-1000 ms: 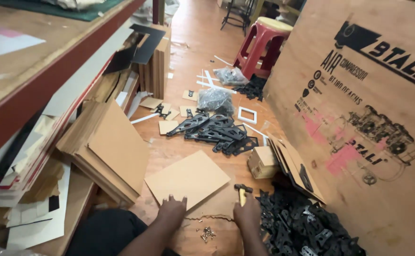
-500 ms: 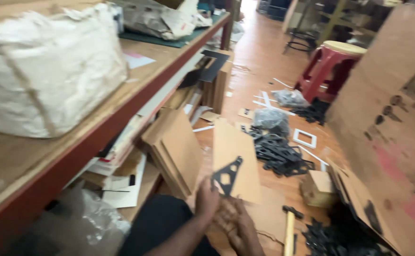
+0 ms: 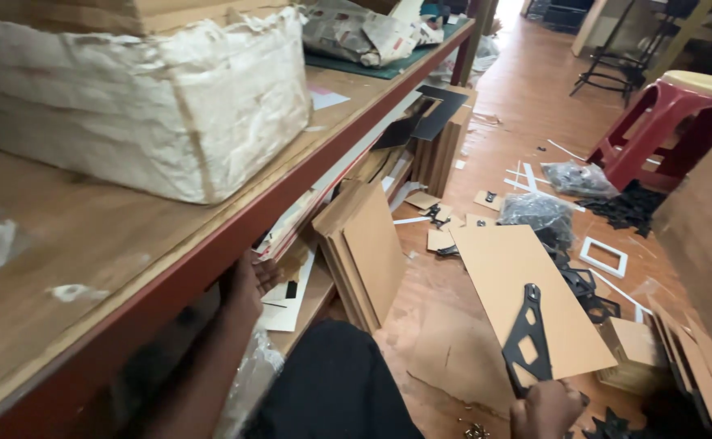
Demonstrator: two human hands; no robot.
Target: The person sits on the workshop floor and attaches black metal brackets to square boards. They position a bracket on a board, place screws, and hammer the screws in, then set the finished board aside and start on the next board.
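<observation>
left hand (image 3: 246, 284) reaches under the shelf (image 3: 210, 244) at the left, fingers spread and loose on the edge of some white sheets (image 3: 287, 293) stored there, not clearly gripping anything; right hand (image 3: 547, 410) at the near right is closed around the lower end of a board (image 3: 527, 301) and a black bracket (image 3: 528, 337) pressed flat against it. with the left arm stretched under the shelf and only one hand on the load, i judge the bracket could slide off the board's face, since nothing but the pinch at the bottom seems to hold the two together. the board stands tilted over the floor, so a loose grip could also let it tip onto the stack (image 3: 364, 248) leaning just left of it, or onto the black parts (image 3: 579, 284) and bags (image 3: 543, 215) on the floor behind. small screws (image 3: 476, 429) lie near the right hand and could scatter if knocked. the board is a plain tan rectangle, thin and stiff-looking, with clean edges. the bracket is a flat black triangular piece with cut-out openings, narrow at the top, wider toward the hand. a red stool (image 3: 673, 122) stands far right.
</observation>
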